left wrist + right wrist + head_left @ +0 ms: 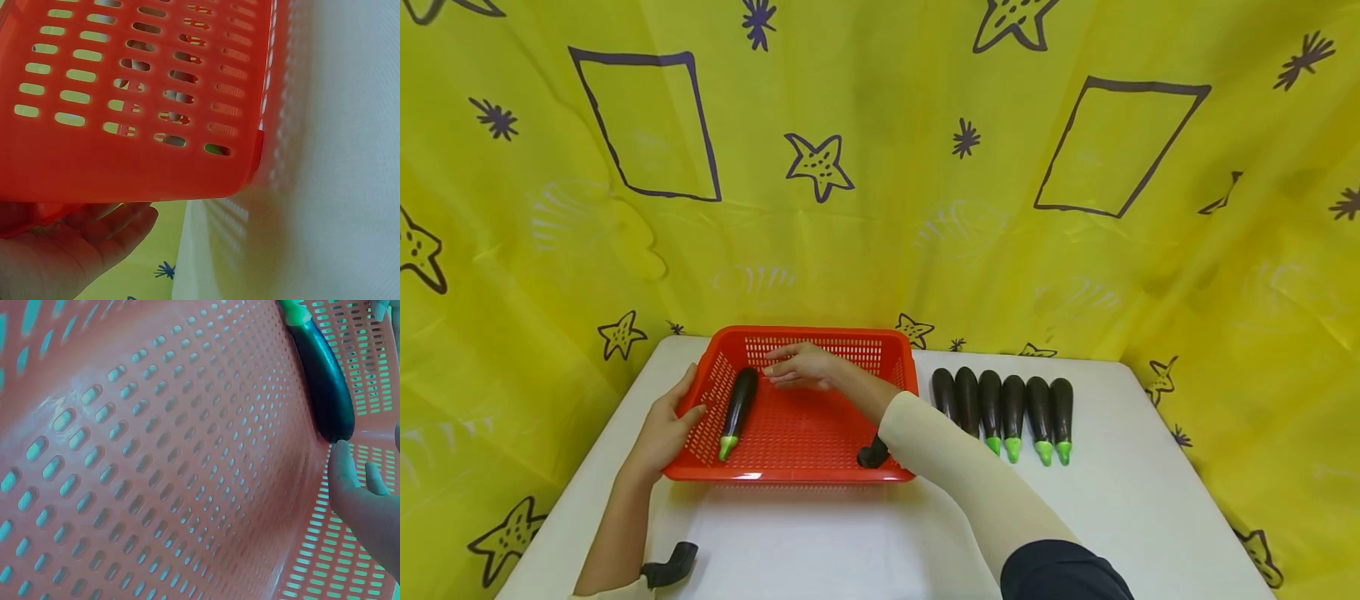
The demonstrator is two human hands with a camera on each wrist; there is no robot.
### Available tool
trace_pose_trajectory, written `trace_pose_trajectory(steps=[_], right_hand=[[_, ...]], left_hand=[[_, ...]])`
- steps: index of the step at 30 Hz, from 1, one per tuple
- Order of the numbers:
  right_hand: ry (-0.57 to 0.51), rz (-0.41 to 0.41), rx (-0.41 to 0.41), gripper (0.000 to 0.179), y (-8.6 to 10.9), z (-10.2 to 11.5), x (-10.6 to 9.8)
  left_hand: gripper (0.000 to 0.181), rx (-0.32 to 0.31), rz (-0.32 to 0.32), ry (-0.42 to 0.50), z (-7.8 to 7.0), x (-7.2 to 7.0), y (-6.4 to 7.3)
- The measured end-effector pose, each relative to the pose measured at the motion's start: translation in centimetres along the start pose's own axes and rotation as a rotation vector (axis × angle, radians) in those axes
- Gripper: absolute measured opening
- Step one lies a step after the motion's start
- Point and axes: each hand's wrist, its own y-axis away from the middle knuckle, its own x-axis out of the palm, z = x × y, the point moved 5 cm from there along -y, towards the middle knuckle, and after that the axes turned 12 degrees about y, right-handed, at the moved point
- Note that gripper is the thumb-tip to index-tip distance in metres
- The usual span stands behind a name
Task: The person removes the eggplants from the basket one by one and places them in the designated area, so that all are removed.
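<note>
A red plastic basket (805, 476) with slotted walls stands on the white table. My left hand (664, 429) holds its left rim, thumb over the inner side and fingers along the outside; the left wrist view shows those fingers (128, 231) by the rim. One dark eggplant (742, 408) with a green stem end lies lengthwise inside, along the left wall, stem toward me. Reaching over the right side, my right hand (805, 367) is inside the basket with loosely extended fingers and nothing in them. In the right wrist view its fingertips are right at the eggplant's (328, 381) rounded end.
Several more eggplants (1014, 408) lie side by side in a row on the table (1142, 500), right of the basket, green ends toward me. My right forearm passes in front of the leftmost ones. A yellow patterned curtain (880, 250) hangs behind and around the table.
</note>
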Motion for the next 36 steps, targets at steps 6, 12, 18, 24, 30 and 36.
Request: trace_pose_trajectory(steps=[6, 12, 18, 24, 30, 36], right_hand=[[0.056, 0.056, -0.015, 0.052, -0.6, -0.4, 0.3], [0.093, 0.115, -0.019, 0.055, -0.8, -0.6, 1.0], [0.107, 0.162, -0.021, 0.059, -1.0, -0.9, 1.7], [0.093, 0.18, -0.013, 0.061, -1.1, -1.2, 1.8], [0.112, 0.192, -0.02, 0.061, -1.1, -1.2, 1.8], [0.142, 0.205, -0.033, 0.061, -1.4, -1.6, 1.9]], left_hand=[[0.071, 0.004, 0.002, 0.01, 0.0, 0.0, -0.1], [0.07, 0.012, -0.001, 0.038, 0.0, 0.0, -0.3], [0.07, 0.009, -0.004, 0.03, 0.1, -0.1, -0.3], [0.07, 0.014, -0.003, 0.028, 0.1, -0.1, -0.3], [0.07, 0.008, -0.003, 0.022, 0.2, -0.1, -0.4], [0.07, 0.003, -0.006, 0.017, 0.3, -0.1, -0.3]])
